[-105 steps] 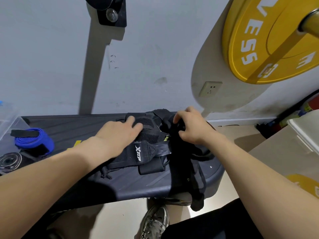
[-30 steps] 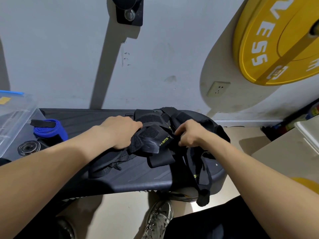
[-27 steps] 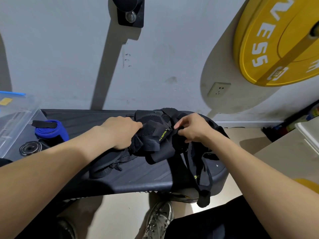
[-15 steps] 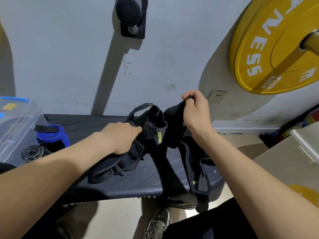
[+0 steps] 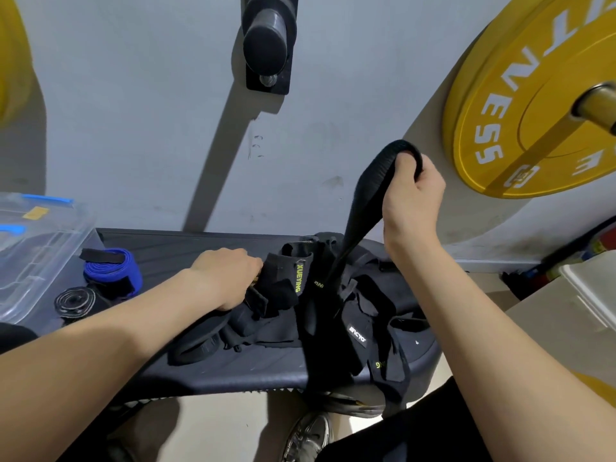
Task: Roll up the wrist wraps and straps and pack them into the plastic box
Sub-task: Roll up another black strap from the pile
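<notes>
Holding a black strap [image 5: 366,201] up above the bench [image 5: 233,365], my right hand [image 5: 411,195] has its fingers curled tight round the strap's looped top end. The rest of it runs down into the pile of black wraps [image 5: 286,295] on the bench's right half. My left hand [image 5: 230,278] grips that pile at its left edge, fingers curled into the cloth. At the bench's left end sits the clear plastic box [image 5: 36,248], with a rolled blue wrap [image 5: 113,271] and a rolled black wrap [image 5: 75,301] just beside it.
</notes>
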